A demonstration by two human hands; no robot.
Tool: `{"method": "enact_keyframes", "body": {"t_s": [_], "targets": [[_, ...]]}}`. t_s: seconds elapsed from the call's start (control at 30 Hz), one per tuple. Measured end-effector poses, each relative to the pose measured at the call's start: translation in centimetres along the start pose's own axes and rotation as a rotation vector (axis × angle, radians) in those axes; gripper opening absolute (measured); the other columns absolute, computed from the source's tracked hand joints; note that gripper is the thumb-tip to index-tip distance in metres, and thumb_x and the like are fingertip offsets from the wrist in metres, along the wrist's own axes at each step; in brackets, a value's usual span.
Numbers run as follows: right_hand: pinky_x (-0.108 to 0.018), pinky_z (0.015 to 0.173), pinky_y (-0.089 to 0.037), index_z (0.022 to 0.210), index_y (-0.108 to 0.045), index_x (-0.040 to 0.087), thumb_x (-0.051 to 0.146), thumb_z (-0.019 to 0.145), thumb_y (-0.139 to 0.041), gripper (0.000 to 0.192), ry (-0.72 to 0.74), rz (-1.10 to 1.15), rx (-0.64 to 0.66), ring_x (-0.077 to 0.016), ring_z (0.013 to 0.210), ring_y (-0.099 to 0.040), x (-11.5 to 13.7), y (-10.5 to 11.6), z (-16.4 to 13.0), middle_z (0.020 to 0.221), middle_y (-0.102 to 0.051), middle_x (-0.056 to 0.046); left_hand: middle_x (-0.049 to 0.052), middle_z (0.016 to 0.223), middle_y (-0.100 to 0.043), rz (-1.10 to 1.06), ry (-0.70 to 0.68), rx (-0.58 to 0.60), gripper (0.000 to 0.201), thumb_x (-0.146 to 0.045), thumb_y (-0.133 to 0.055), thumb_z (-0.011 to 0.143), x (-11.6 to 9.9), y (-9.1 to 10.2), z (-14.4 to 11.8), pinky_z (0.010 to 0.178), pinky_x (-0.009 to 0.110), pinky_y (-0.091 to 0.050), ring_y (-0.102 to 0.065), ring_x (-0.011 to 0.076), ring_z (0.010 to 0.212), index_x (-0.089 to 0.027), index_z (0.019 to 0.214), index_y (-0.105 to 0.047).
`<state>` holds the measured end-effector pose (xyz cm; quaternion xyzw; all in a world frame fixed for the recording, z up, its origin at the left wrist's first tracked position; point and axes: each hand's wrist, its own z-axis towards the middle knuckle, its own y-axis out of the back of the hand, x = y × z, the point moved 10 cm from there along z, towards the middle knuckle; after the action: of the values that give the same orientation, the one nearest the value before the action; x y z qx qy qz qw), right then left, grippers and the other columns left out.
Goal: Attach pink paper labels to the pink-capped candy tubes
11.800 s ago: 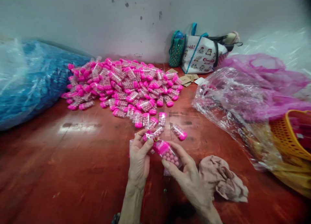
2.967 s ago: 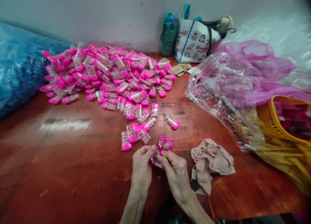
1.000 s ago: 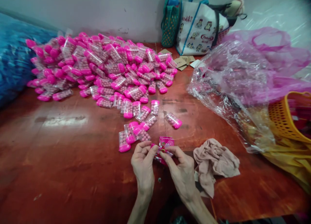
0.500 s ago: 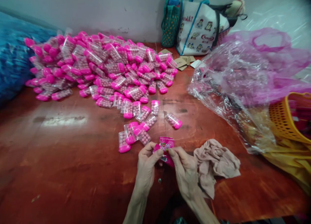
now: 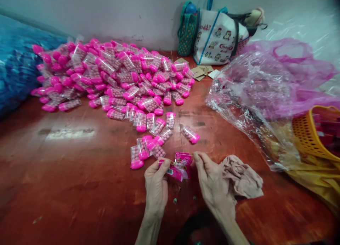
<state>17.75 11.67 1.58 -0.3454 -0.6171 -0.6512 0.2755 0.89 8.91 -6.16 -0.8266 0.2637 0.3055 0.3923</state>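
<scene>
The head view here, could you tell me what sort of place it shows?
Probably a small hand-packing workplace: a heap of pink-capped candy tubes on a red floor, bulk plastic bags, and personal tote bags against the wall.

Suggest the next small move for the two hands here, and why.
Probably the right hand should pinch the pink label again. The left hand alone grips it, and the right fingertips sit just off its edge, so the label hangs unsupported.

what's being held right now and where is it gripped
The left hand pinches a pink sticker strip at its left end. The right hand is beside it; whether it holds anything cannot be told.
</scene>
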Motion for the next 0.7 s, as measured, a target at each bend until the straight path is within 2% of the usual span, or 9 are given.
{"method": "enact_keyframes", "body": {"t_s": [0.13, 0.23, 0.33, 0.4, 0.5, 0.6, 0.7], "targets": [[-0.028, 0.064, -0.044, 0.104, -0.054, 0.019, 0.030, 0.092, -0.033, 0.027, 0.063, -0.244, -0.166, -0.0177, 0.072, -0.058, -0.3, 1.2, 2.5, 0.085, -0.062, -0.006, 0.000, 0.065, -0.067, -0.062, -0.013, -0.076, 0.010, -0.017, -0.075, 0.060, -0.8, 0.9, 0.4, 0.059, 0.017, -0.048, -0.059, 0.0073, 0.058, -0.014, 0.068, -0.070], [-0.031, 0.062, -0.042, 0.112, -0.051, 0.014, 0.029, 0.089, -0.037, 0.030, 0.072, -0.378, -0.221, -0.0210, 0.075, -0.055, -0.4, 0.0, 4.6, 0.096, -0.055, -0.012, 0.003, 0.074, -0.070, -0.121, -0.010, -0.108, 0.014, -0.015, -0.075, 0.060, -1.1, 1.0, 0.4, 0.065, 0.019, -0.050, -0.062, 0.0095, 0.066, -0.013, 0.074, -0.070], [-0.029, 0.057, -0.038, 0.104, -0.057, 0.018, 0.029, 0.086, -0.045, 0.025, 0.087, -0.448, -0.184, -0.0201, 0.071, -0.052, -0.2, -1.8, 6.1, 0.096, -0.052, -0.011, 0.004, 0.078, -0.071, -0.169, -0.009, -0.118, 0.015, -0.015, -0.075, 0.060, -1.6, 0.8, 0.2, 0.068, 0.021, -0.051, -0.064, 0.0110, 0.071, -0.014, 0.074, -0.070], [-0.029, 0.059, -0.037, 0.098, -0.062, 0.020, 0.026, 0.083, -0.049, 0.020, 0.121, -0.475, -0.141, -0.0209, 0.074, -0.050, -0.1, -2.2, 6.5, 0.091, -0.052, -0.009, 0.003, 0.077, -0.071, -0.188, -0.014, -0.115, 0.014, -0.015, -0.075, 0.060, -2.1, 0.7, 0.0, 0.068, 0.020, -0.052, -0.064, 0.0109, 0.071, -0.014, 0.073, -0.070], [-0.033, 0.069, -0.038, 0.093, -0.066, 0.025, 0.018, 0.079, -0.052, 0.021, 0.190, -0.497, -0.083, -0.0241, 0.083, -0.047, -0.6, -1.4, 6.5, 0.092, -0.055, -0.008, 0.003, 0.077, -0.071, -0.204, -0.016, -0.119, 0.014, -0.016, -0.075, 0.061, -2.6, 0.9, -0.2, 0.068, 0.019, -0.051, -0.064, 0.0103, 0.070, -0.014, 0.074, -0.070], [-0.037, 0.076, -0.038, 0.093, -0.068, 0.029, 0.010, 0.077, -0.049, 0.032, 0.244, -0.488, -0.056, -0.0260, 0.094, -0.043, -1.7, -0.2, 6.4, 0.109, -0.054, -0.007, 0.002, 0.075, -0.070, -0.216, -0.019, -0.146, 0.014, -0.015, -0.075, 0.061, -2.7, 1.4, -0.1, 0.067, 0.019, -0.051, -0.063, 0.0098, 0.068, -0.014, 0.074, -0.069], [-0.038, 0.080, -0.039, 0.104, -0.064, 0.025, 0.008, 0.079, -0.042, 0.037, 0.253, -0.453, -0.087, -0.0251, 0.097, -0.044, -2.4, 0.1, 6.2, 0.115, -0.051, -0.008, 0.002, 0.077, -0.071, -0.219, -0.005, -0.130, 0.014, -0.014, -0.075, 0.061, -2.3, 1.3, 0.0, 0.068, 0.020, -0.051, -0.064, 0.0103, 0.070, -0.014, 0.074, -0.069]]}}
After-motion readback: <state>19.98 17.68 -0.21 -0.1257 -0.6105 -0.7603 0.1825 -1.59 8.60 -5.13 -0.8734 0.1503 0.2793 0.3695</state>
